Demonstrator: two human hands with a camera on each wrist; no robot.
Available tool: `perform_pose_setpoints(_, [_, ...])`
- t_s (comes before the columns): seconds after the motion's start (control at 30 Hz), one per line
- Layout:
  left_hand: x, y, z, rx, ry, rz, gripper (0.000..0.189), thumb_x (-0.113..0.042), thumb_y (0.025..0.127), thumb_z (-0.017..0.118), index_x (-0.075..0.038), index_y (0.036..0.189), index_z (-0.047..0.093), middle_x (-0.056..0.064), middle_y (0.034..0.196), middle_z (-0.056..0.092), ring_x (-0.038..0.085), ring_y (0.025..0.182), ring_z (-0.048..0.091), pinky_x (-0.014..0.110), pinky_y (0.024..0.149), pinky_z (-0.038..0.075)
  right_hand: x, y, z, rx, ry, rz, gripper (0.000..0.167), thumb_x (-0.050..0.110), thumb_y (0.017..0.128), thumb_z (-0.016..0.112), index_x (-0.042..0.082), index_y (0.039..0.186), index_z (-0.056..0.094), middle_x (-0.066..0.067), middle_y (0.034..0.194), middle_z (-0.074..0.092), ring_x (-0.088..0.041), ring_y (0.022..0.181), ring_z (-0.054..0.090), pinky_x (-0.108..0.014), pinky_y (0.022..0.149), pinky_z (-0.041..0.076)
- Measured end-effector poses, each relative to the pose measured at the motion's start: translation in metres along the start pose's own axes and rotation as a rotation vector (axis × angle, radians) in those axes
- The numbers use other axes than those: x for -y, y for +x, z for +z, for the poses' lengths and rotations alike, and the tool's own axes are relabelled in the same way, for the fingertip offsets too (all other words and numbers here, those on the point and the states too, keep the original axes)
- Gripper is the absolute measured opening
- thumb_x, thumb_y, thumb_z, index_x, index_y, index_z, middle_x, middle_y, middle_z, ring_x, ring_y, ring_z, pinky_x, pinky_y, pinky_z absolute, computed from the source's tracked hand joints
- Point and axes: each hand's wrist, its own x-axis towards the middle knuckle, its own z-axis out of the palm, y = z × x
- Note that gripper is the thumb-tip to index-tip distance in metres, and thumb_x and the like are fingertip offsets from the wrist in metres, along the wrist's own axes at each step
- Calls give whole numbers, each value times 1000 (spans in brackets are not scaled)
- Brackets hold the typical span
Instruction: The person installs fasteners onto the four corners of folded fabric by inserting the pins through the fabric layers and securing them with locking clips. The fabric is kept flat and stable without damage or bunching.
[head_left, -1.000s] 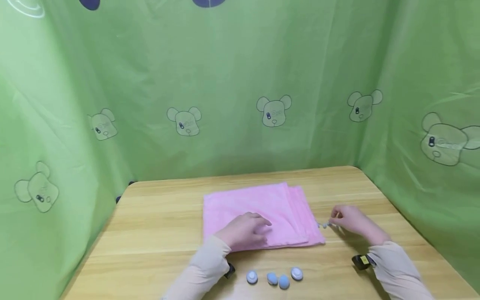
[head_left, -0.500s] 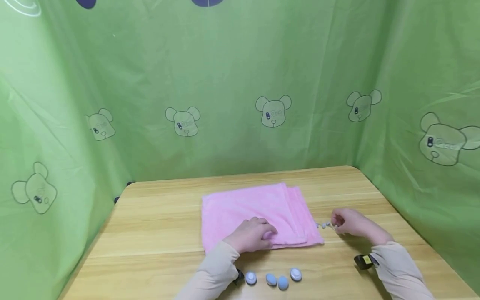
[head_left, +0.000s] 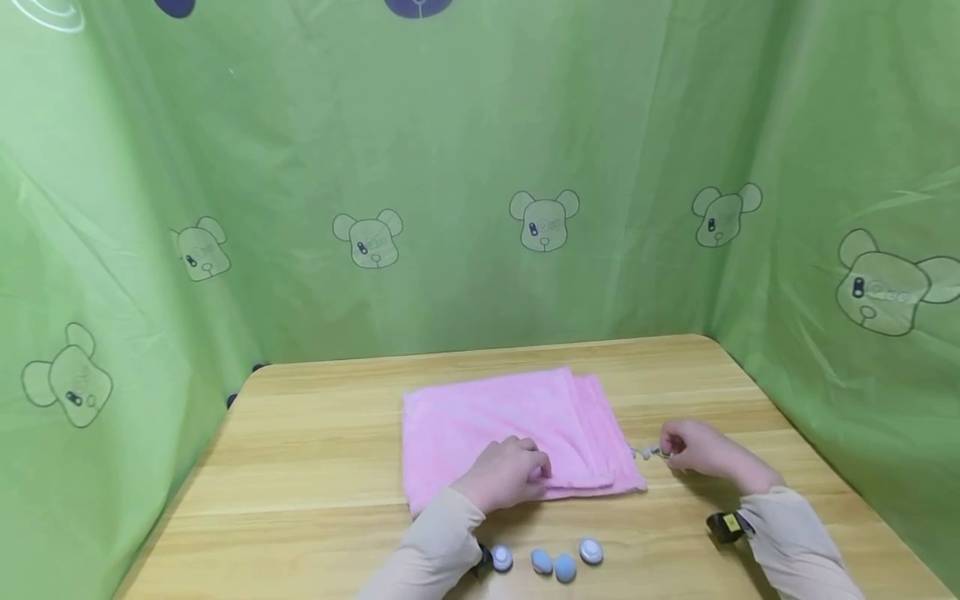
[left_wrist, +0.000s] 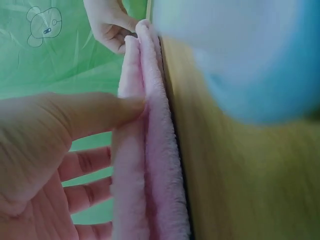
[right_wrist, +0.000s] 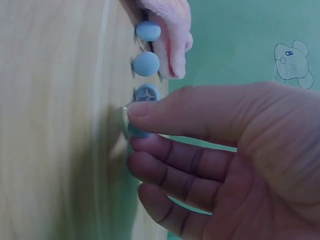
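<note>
Folded pink towel [head_left: 480, 417] is lying mid-table on the wood-grain tabletop [head_left: 315, 450]. Left hand [head_left: 504, 475] is pinching its near edge, thumb against the layers, fingers over the top. Right hand [head_left: 701, 450] is pinching the end of what is looking like a blue-beaded strand [right_wrist: 146, 64], trailing just beside the towel's right edge; cannot tell whether it is running underneath. Step in hand is seemingly positioning the strand; next move is probably calling for a steady towel edge and a light, secure pinch.

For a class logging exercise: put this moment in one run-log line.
left hand: grips edge of pink cloth; right hand: pinches blue bead string; table: four blue knobs, near side
</note>
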Motion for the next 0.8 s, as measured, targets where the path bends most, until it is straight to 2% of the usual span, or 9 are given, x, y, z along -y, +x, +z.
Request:
perform_pose_setpoints(0.13, [1, 3, 3, -57, -6, 20, 7, -30, 88, 70, -26, 92, 73, -10, 90, 67, 11, 80, 63, 23, 65, 50, 2, -5, -6, 5, -2, 11, 17, -1, 70, 67, 7, 78, 56, 2, 70, 51, -8, 64, 44, -21, 56, 39])
perform_pose_setpoints(0.23, [5, 4, 5, -84, -72, 13, 7, -28, 90, 67, -25, 91, 72, -11, 88, 69, 7, 80, 64, 20, 70, 51, 4, -7, -11, -1, -20, 1, 17, -1, 69, 67, 7, 78, 55, 2, 70, 51, -7, 63, 43, -22, 56, 39])
perform_pose_setpoints(0.37, [10, 4, 5, -84, -270, -41, 9, -28, 91, 64, -23, 93, 71, -10, 87, 71, 2, 80, 63, 17, 76, 50, 8, -12, -18, -33, -58, -11, 17, -2, 72, 66, 8, 78, 54, 3, 71, 50, -6, 65, 42, -21, 57, 38])
perform_pose_setpoints(0.5, [15, 3, 4, -68, -511, -118, 9, -28, 92, 65, -21, 91, 70, -10, 84, 70, -2, 77, 60, 15, 75, 50, 20, -13, -24, -107, -88, -51, 16, -2, 74, 66, 8, 81, 56, 4, 73, 53, -3, 67, 44, -21, 58, 41])
perform_pose_setpoints(0.6, [18, 4, 3, -56, -604, -155, 7, -25, 92, 67, -19, 92, 70, -9, 84, 70, -3, 77, 60, 15, 74, 50, 35, -11, -27, -150, -92, -91, 15, 1, 77, 69, 8, 86, 60, 5, 76, 58, 0, 70, 48, -21, 61, 46])
perform_pose_setpoints(0.67, [18, 6, 1, -38, -591, -151, 6, -20, 91, 67, -17, 94, 70, -7, 86, 71, -1, 78, 61, 15, 75, 51, 46, -9, -29, -156, -86, -109, 14, 4, 79, 71, 7, 90, 62, 6, 78, 60, 0, 72, 51, -21, 63, 48])
perform_pose_setpoints(0.8, [14, 14, -3, 21, -461, -97, 11, -16, 89, 67, -17, 100, 69, -4, 90, 72, 3, 82, 63, 16, 78, 51, 62, -5, -32, -170, -75, -129, 14, 7, 82, 70, 6, 95, 64, 6, 80, 62, 1, 74, 54, -22, 66, 51])
